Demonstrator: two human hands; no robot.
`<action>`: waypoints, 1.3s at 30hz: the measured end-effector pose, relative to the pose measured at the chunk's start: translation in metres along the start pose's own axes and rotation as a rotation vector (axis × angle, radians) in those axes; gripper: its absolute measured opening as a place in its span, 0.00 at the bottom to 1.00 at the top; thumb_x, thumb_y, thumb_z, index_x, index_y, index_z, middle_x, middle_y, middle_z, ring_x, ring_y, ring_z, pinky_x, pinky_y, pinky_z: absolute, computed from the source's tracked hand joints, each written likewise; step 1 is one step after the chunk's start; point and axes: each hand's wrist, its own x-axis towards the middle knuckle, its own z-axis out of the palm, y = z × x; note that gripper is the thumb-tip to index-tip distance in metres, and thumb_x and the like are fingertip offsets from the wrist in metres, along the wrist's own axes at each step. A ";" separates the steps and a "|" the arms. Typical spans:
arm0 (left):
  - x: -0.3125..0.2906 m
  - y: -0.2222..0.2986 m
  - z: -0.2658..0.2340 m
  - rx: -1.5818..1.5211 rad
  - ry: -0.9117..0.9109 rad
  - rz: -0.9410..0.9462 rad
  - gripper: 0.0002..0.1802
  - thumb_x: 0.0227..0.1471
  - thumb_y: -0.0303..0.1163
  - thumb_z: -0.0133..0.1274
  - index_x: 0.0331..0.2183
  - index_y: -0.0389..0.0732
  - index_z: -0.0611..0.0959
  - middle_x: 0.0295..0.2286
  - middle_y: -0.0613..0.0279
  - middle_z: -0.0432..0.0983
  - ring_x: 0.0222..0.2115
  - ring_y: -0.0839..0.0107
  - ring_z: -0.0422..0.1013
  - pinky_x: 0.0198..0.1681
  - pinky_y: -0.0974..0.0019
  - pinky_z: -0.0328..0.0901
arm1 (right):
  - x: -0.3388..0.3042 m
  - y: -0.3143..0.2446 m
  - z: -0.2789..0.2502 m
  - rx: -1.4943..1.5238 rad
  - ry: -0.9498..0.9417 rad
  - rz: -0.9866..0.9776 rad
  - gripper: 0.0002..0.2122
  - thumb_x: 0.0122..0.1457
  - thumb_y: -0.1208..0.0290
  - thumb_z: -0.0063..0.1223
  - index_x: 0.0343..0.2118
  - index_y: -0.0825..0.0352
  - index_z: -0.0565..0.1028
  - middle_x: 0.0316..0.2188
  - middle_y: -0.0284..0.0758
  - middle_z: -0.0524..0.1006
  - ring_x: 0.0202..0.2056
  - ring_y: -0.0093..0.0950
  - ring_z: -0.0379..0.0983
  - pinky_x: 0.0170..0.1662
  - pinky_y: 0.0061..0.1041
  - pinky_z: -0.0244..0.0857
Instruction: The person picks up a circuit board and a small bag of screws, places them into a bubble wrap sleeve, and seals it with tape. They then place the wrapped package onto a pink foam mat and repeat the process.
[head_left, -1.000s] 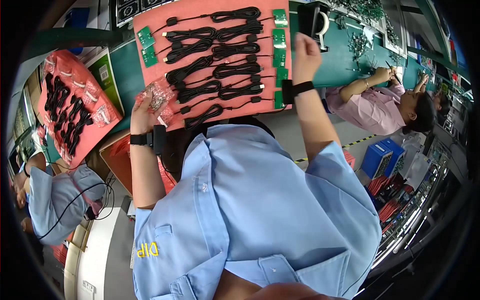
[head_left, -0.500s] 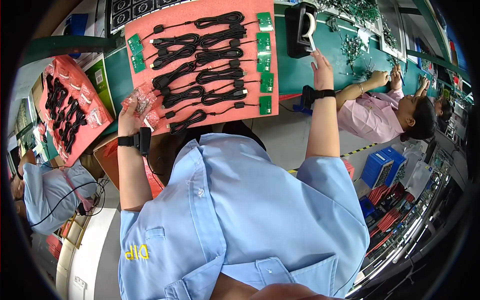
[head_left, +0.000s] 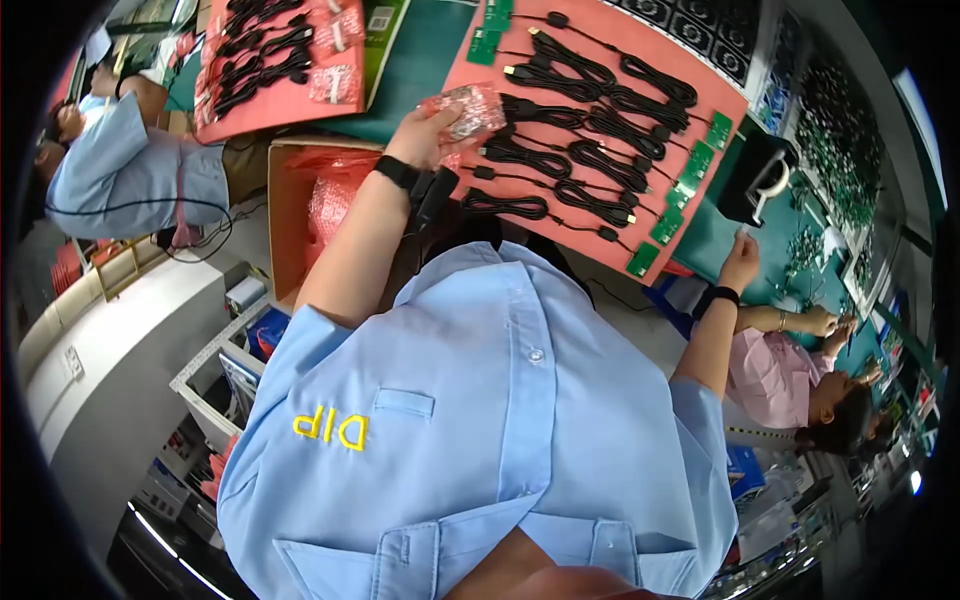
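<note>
My left hand (head_left: pixel 420 138) is closed on a pink bubble-wrap packet (head_left: pixel 470 108) above the left edge of the pink foam sheet (head_left: pixel 590 30). What the wrap encloses cannot be made out clearly. On the sheet lie several coiled black cables (head_left: pixel 525 157), joined to small green circuit boards (head_left: pixel 643 260) along its sides. My right hand (head_left: pixel 740 265) is just below the black tape dispenser (head_left: pixel 745 195), fingers pinched together on a small pale end of tape (head_left: pixel 743 231). A roll of tape (head_left: pixel 775 180) sits in the dispenser.
Another pink sheet (head_left: pixel 285 105) with cables and bubble-wrap packets is at the left. A cardboard box (head_left: pixel 285 215) with pink wrap stands beside my left forearm. Co-workers sit at the left and right; the right one's hands (head_left: pixel 822 322) are near mine. Circuit boards (head_left: pixel 840 140) crowd the far right.
The view has turned, shifting the bench to the right. My right hand has drawn back a little from the dispenser, its fingers now pinched. The left still holds the bubble-wrap packet.
</note>
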 end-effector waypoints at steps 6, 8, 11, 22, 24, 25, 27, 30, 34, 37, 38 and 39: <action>0.000 -0.008 -0.019 0.045 -0.132 0.129 0.14 0.54 0.22 0.46 0.45 0.33 0.70 0.39 0.56 0.73 0.37 0.63 0.73 0.40 0.63 0.72 | -0.066 -0.288 0.039 0.787 -0.359 0.080 0.09 0.58 0.71 0.49 0.38 0.70 0.76 0.28 0.32 0.76 0.28 0.17 0.70 0.34 0.16 0.64; 0.002 -0.012 -0.021 0.101 -0.178 0.244 0.14 0.54 0.21 0.44 0.45 0.32 0.69 0.39 0.55 0.73 0.37 0.64 0.73 0.40 0.65 0.72 | -0.084 -0.357 0.068 1.025 -0.564 -0.008 0.15 0.58 0.75 0.49 0.48 0.70 0.70 0.27 0.32 0.76 0.27 0.17 0.71 0.34 0.14 0.64; -0.011 -0.007 -0.013 0.119 -0.214 0.225 0.14 0.53 0.20 0.44 0.44 0.31 0.70 0.39 0.55 0.73 0.37 0.66 0.73 0.40 0.65 0.72 | -0.089 -0.404 0.112 1.233 -0.703 -0.016 0.24 0.56 0.76 0.51 0.56 0.70 0.60 0.24 0.32 0.75 0.25 0.18 0.71 0.31 0.15 0.65; 0.021 0.000 -0.022 0.119 -0.062 0.090 0.13 0.51 0.29 0.52 0.39 0.33 0.76 0.33 0.58 0.76 0.32 0.70 0.74 0.34 0.67 0.72 | -0.067 -0.426 0.147 0.188 -0.697 -0.244 0.34 0.49 0.73 0.59 0.58 0.66 0.55 0.20 0.36 0.75 0.23 0.22 0.72 0.27 0.21 0.66; 0.032 -0.003 -0.027 0.063 0.043 0.018 0.12 0.50 0.31 0.52 0.36 0.34 0.77 0.31 0.57 0.76 0.28 0.71 0.74 0.30 0.68 0.71 | -0.072 -0.424 0.147 0.342 -0.702 -0.261 0.32 0.49 0.74 0.59 0.57 0.66 0.58 0.20 0.34 0.74 0.23 0.20 0.71 0.28 0.19 0.65; 0.036 -0.004 -0.029 0.050 0.053 0.023 0.12 0.50 0.31 0.52 0.36 0.34 0.77 0.31 0.57 0.76 0.28 0.71 0.74 0.30 0.68 0.71 | -0.076 -0.422 0.148 0.502 -0.701 -0.271 0.30 0.49 0.76 0.59 0.57 0.66 0.60 0.20 0.32 0.74 0.23 0.18 0.69 0.28 0.18 0.65; 0.042 -0.005 -0.036 0.048 -0.015 0.043 0.12 0.50 0.32 0.51 0.35 0.33 0.78 0.31 0.56 0.76 0.27 0.71 0.74 0.28 0.69 0.70 | -0.080 -0.419 0.149 0.666 -0.730 -0.300 0.29 0.49 0.77 0.59 0.56 0.65 0.63 0.21 0.29 0.73 0.23 0.16 0.68 0.29 0.16 0.64; 0.023 0.010 -0.035 0.141 -0.027 -0.002 0.14 0.50 0.34 0.50 0.35 0.33 0.78 0.31 0.53 0.76 0.30 0.66 0.74 0.32 0.67 0.69 | -0.079 -0.417 0.144 0.622 -0.702 -0.551 0.20 0.48 0.78 0.60 0.47 0.62 0.74 0.25 0.31 0.74 0.27 0.18 0.69 0.32 0.17 0.65; 0.019 0.000 -0.051 0.514 0.199 0.320 0.17 0.48 0.35 0.52 0.38 0.32 0.75 0.33 0.48 0.74 0.37 0.60 0.72 0.40 0.62 0.66 | -0.083 -0.420 0.149 0.485 -0.681 -0.748 0.19 0.49 0.77 0.59 0.46 0.63 0.74 0.27 0.33 0.74 0.26 0.19 0.69 0.31 0.18 0.66; -0.017 0.004 -0.082 0.461 0.449 0.636 0.17 0.45 0.32 0.53 0.38 0.35 0.74 0.34 0.48 0.71 0.36 0.57 0.70 0.40 0.60 0.65 | -0.087 -0.406 0.174 0.037 -0.678 -0.865 0.19 0.51 0.76 0.56 0.48 0.63 0.72 0.25 0.33 0.73 0.23 0.20 0.67 0.28 0.21 0.65; -0.025 0.004 -0.095 0.438 0.551 0.793 0.18 0.43 0.30 0.54 0.39 0.36 0.74 0.35 0.48 0.70 0.36 0.55 0.69 0.40 0.59 0.64 | -0.090 -0.406 0.176 0.035 -0.691 -0.876 0.19 0.51 0.76 0.56 0.48 0.63 0.72 0.25 0.33 0.73 0.23 0.20 0.67 0.28 0.21 0.65; -0.030 0.002 -0.120 0.433 0.633 0.760 0.19 0.43 0.31 0.54 0.39 0.34 0.72 0.36 0.48 0.69 0.37 0.55 0.69 0.41 0.59 0.64 | -0.093 -0.412 0.172 0.049 -0.707 -0.846 0.18 0.51 0.75 0.56 0.48 0.63 0.72 0.23 0.33 0.72 0.22 0.21 0.66 0.28 0.21 0.64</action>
